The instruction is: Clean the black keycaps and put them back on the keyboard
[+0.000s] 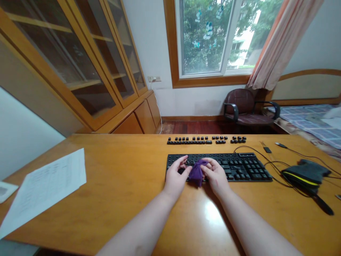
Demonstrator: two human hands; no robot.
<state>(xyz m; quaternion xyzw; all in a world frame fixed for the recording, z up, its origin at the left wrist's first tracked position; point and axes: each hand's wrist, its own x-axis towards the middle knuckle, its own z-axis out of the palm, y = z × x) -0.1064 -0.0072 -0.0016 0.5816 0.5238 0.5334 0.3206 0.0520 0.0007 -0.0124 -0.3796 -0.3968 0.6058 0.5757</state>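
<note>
A black keyboard [249,169] lies on the wooden desk, with its upper rows showing bare key positions. Over its left half, my right hand [217,176] pinches a bunched purple cloth [196,173]. My left hand [176,174] is curled just left of the cloth, thumb and fingers drawn together. Something small and dark shows by its fingertips, too small to tell apart from the keyboard behind. Beyond the keyboard, loose black keycaps [189,142] stand in two rows near the desk's far edge.
On the right lie a grey cloth with a yellow stripe [306,174], a black handle [323,205], a cable with a USB plug [281,145] and a small wire tool [266,148]. Printed papers [50,185] are at the left. A chair [245,106] stands beyond the desk.
</note>
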